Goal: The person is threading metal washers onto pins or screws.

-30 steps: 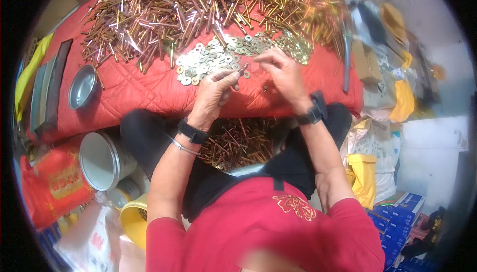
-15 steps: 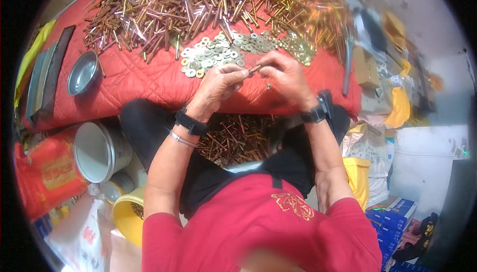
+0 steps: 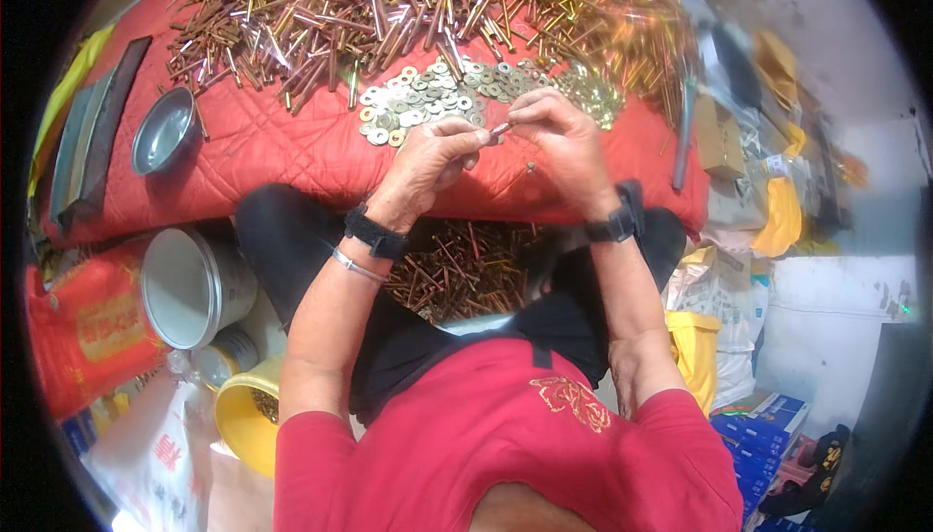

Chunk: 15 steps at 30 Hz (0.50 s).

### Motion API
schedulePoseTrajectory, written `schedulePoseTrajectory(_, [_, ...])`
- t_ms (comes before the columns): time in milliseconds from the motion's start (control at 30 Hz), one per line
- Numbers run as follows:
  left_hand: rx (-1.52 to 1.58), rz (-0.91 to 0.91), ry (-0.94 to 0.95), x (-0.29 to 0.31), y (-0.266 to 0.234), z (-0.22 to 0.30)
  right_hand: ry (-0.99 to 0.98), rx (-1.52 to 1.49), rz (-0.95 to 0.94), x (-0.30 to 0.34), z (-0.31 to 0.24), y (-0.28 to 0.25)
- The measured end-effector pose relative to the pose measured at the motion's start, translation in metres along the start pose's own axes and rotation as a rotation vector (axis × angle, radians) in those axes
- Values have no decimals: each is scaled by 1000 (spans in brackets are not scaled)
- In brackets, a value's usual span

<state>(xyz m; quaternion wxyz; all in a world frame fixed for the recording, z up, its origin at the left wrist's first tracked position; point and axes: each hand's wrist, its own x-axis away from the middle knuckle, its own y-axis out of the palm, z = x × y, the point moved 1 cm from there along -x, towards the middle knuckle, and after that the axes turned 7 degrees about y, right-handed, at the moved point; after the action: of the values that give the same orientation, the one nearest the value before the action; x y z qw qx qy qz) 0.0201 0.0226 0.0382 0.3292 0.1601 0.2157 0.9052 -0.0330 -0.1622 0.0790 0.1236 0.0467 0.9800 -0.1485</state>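
Above the near edge of the red quilted cloth (image 3: 311, 158), my left hand (image 3: 434, 161) pinches a short metal rod (image 3: 500, 130) between thumb and fingers. My right hand (image 3: 562, 134) is closed at the rod's other end, fingers bunched around its tip. The grip hides most of the rod, so I cannot make out its full shape. Just beyond my hands lie many flat silver washers (image 3: 428, 95), with small shiny yellowish pieces (image 3: 595, 95) to their right. A tiny dark piece (image 3: 531, 169) shows on the cloth below my right hand.
A large heap of coppery metal rods (image 3: 389, 7) covers the far cloth. A metal bowl (image 3: 163, 132) stands at left, a grey bar (image 3: 684, 138) at right. More rods (image 3: 462, 270) lie between my legs. A white bucket (image 3: 183, 287) and a yellow bucket (image 3: 245, 420) stand lower left.
My right fingers have shifted slightly up and away from my left hand, along the rod. My left hand stays nearly where it was. The whole view has tilted a little.
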Motion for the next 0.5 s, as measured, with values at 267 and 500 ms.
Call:
schedulePoseTrajectory(267, [-93, -70, -77, 3, 4, 7, 198, 215, -139, 7, -16, -9])
schedulePoseTrajectory(500, [-359, -44, 161, 0, 13, -1, 201, 55, 2, 16, 2, -2])
